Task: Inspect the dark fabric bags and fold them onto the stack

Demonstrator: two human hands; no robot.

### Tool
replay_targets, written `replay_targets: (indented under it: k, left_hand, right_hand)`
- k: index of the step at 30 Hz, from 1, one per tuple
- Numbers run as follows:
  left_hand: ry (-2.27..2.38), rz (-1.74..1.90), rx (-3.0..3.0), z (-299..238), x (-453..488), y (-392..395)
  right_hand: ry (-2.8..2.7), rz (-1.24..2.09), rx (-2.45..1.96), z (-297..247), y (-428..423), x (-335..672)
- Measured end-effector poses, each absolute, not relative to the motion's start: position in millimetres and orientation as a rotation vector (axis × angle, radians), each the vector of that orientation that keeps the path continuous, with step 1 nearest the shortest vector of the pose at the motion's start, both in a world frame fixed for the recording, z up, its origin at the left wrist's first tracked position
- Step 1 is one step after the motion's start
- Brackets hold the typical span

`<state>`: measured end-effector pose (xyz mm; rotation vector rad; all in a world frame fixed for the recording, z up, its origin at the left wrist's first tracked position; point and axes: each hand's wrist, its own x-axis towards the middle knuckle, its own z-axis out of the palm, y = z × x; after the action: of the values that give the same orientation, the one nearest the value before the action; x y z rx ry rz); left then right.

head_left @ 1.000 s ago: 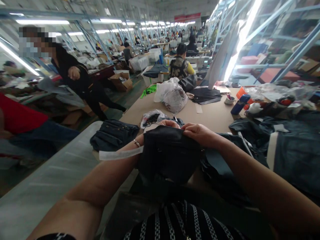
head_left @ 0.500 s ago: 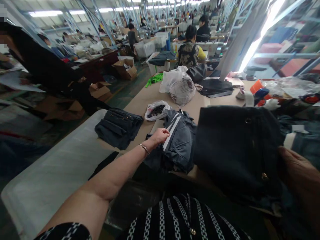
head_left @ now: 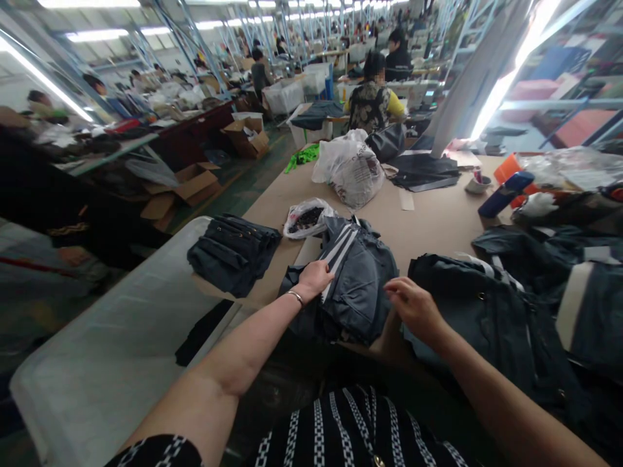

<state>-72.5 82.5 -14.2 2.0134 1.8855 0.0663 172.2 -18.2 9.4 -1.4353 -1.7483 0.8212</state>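
Note:
A stack of dark grey fabric pieces with white strips on top lies on the table in front of me. My left hand is closed at the stack's left side, its thumb and fingers pinching a fabric piece beside the strips. My right hand is at the stack's right edge, fingers loosely bent and a little apart, with nothing visible in them. To its right rests a pile of dark fabric panels with metal eyelets, partly behind my right forearm.
Left of the stack are folded dark pieces and a plastic bag of small black parts. Farther back sits a stuffed white bag. A blue object lies at right. A pale bin abuts the table; a person in black is beyond it.
My right hand has put the dark panel down on the right-hand pile and moved left to the stack. My left hand stays at the strips, slightly lower. The person at left has shifted.

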Motion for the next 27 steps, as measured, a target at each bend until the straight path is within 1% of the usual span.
replay_targets:
  k: [2, 5, 9, 12, 14, 17, 18, 20, 24, 27]
  left_hand:
    - [1.885, 0.070, 2.049, -6.6, -66.3, 76.9]
    - [1.853, 0.084, 2.149, 6.4, -54.8, 63.4]
    - [1.803, 0.016, 2.320, 10.1, -47.4, 48.1]
    - [1.786, 0.001, 2.313, 4.1, -50.6, 43.5]
    - [1.756, 0.143, 2.291, 2.8, -55.0, 42.8]
    - [1.676, 0.536, 2.255, 9.9, -60.0, 44.0]
    - [1.661, 0.621, 2.203, 14.1, -60.3, 44.7]
    - [1.583, 0.642, 1.981, 22.3, -58.4, 46.2]
    - [1.245, 0.619, 1.205, 32.2, -51.5, 49.3]
    - [1.229, 0.704, 0.810, 40.4, -50.8, 49.0]
  right_hand:
    - [-1.524, 1.193, -1.510, -4.6, 11.9, 135.0]
    - [-1.278, 1.413, -1.589, -27.1, 51.1, 101.7]
    - [-1.089, 1.481, -1.647, -43.5, 83.0, 85.3]
    - [-1.047, 1.480, -1.676, -49.8, 92.4, 82.3]
    - [-1.036, 1.473, -1.647, -52.1, 93.2, 82.6]
    - [-1.032, 1.471, -1.539, -48.4, 86.1, 84.1]
    - [-1.034, 1.477, -1.493, -44.6, 81.3, 83.8]
    - [-1.044, 1.507, -1.389, -33.4, 68.8, 81.2]
    - [-1.087, 1.651, -1.184, -7.2, 39.3, 76.6]
    - [-1.088, 1.710, -1.182, 0.2, 26.5, 90.1]
